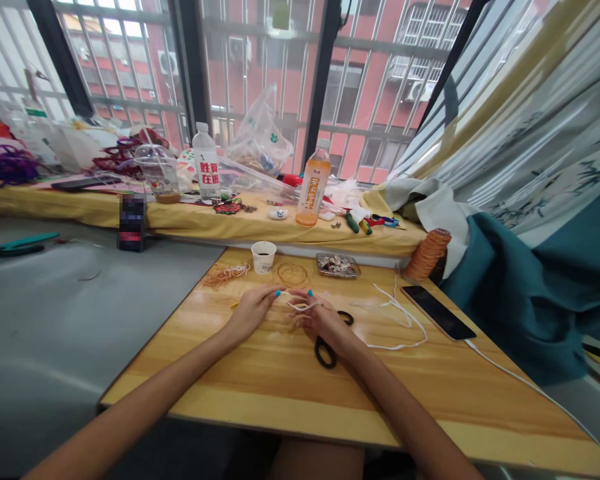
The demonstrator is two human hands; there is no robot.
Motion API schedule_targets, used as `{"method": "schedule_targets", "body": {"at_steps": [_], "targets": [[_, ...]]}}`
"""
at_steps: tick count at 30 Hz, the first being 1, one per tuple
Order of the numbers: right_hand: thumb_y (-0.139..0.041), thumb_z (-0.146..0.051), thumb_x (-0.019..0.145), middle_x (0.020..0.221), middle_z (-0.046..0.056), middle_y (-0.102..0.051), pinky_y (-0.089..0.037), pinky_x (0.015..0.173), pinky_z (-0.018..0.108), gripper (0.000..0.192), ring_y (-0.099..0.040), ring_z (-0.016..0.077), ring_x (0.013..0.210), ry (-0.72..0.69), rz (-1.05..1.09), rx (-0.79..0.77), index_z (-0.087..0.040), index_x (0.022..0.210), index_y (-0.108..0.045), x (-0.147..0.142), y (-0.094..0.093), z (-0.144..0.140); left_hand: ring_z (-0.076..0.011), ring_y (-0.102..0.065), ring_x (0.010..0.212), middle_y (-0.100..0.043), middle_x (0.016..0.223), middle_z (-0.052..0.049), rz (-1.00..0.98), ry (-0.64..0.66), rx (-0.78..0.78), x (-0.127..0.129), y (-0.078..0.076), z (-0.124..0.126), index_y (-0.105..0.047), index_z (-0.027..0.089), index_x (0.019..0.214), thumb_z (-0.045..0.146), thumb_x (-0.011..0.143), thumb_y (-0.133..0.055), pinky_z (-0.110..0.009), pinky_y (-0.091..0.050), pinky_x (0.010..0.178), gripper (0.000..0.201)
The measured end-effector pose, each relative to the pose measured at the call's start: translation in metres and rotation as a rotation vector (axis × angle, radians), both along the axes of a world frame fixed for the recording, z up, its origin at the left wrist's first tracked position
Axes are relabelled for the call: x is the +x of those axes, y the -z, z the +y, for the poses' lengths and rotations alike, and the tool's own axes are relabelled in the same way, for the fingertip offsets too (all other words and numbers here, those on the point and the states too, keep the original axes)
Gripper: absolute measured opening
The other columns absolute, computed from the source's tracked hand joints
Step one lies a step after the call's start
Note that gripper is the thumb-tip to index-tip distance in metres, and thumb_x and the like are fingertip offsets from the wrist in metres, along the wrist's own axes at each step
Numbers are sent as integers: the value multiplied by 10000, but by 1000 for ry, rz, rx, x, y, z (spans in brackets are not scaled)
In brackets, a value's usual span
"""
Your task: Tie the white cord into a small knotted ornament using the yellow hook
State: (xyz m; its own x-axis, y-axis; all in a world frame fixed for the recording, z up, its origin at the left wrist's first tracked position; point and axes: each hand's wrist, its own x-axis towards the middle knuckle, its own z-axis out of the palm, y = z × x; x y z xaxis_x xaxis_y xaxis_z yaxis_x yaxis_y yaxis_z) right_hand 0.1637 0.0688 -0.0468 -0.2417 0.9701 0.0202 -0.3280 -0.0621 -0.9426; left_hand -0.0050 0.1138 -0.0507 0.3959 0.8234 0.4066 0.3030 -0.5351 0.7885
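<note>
Both bare forearms reach forward from the lower edge of the view and converge over the middle of the pale wooden bench (260,373). The left hand (253,311) lies low, palm down, wrist nearly on the wood, its fingers stretched toward the right with the thumb and forefinger pinched together on one end of a short piece of thin white cord (300,305). The right hand (320,319) sits just beside it, knuckles up and fingers curled, its grip also closed on the same cord, which runs in a small loop between the two hands just above the bench. The fingernails of both hands are painted turquoise.

A pair of black-handled scissors (326,352) lies on the bench, partly under the right hand and wrist. To the right, a longer length of loose white cord (400,317) trails across the wood, and beyond it lies a dark smartphone (437,312) with a white cable. Farther back stand a small white paper cup (263,257), a coil of thin copper-coloured wire (292,274) and a small shallow tray of beads (337,265).
</note>
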Motion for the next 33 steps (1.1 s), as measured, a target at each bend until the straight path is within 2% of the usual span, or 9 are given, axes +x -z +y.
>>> {"method": "schedule_targets", "body": {"at_steps": [4,8,13,16,21,24,28,31,33], "targets": [[-568,-451,675,819,59,-618,-422,661,245,319,-569,118,702,31,1,11,-157,791,-619,3,-4,0,-102,-465,541,-498,586,17,-109,-34,-135,0,-2,-1,-570,136,916,329,784,-396,-200,-355,501,292],[-490,-518,703,856,62,-622,-415,729,271,377,-563,143,811,85,25,11,-172,777,-621,8,-9,0,-72,-424,473,-438,544,51,-267,-44,-194,-1,-2,2,-496,147,811,355,748,-458,-172,-313,444,220],[-477,-531,700,951,27,-599,-407,794,287,373,-533,148,917,399,76,113,-240,906,-587,22,-17,6,-68,-396,426,-435,496,51,-232,-47,-234,0,-3,0,-492,145,696,373,717,-485,-169,-284,404,228],[-507,-480,700,981,38,-600,-383,834,314,354,-520,167,951,485,-64,216,-229,936,-589,22,-24,3,-70,-381,426,-435,482,48,-120,-40,-203,3,-6,-7,-530,142,675,355,713,-492,-173,-275,406,220],[-604,-316,652,814,30,-645,-393,772,316,230,-558,188,808,161,-598,310,-199,843,-651,1,-22,-13,-82,-412,479,-464,528,31,-103,65,-144,8,-6,-13,-569,140,720,341,752,-453,-184,-323,456,234],[-571,-316,680,678,8,-628,-421,651,287,213,-562,150,640,27,-554,241,-183,829,-643,-8,-13,-15,-99,-473,563,-526,638,3,-126,128,-139,9,-4,-13,-562,142,914,300,790,-399,-203,-391,533,258],[-636,-362,619,593,-4,-599,-443,592,273,259,-561,115,532,-24,-232,50,-153,768,-599,-6,-6,-8,-117,-503,735,-523,910,-54,-34,106,116,8,-2,-13,-417,188,1169,198,812,-359,-253,-429,682,361],[-662,-339,601,628,10,-611,-451,615,262,248,-576,109,558,9,-69,-46,-146,728,-574,-1,-9,-7,-145,-481,850,-494,982,-70,126,54,441,5,-2,-16,-456,222,1136,170,825,-335,-288,-407,753,338],[-661,-306,610,667,17,-621,-449,649,253,215,-588,111,609,55,7,-69,-150,727,-572,2,-11,-7,-150,-483,839,-516,923,-65,206,62,523,3,-4,-20,-508,206,1063,201,838,-334,-287,-405,744,284]]}}
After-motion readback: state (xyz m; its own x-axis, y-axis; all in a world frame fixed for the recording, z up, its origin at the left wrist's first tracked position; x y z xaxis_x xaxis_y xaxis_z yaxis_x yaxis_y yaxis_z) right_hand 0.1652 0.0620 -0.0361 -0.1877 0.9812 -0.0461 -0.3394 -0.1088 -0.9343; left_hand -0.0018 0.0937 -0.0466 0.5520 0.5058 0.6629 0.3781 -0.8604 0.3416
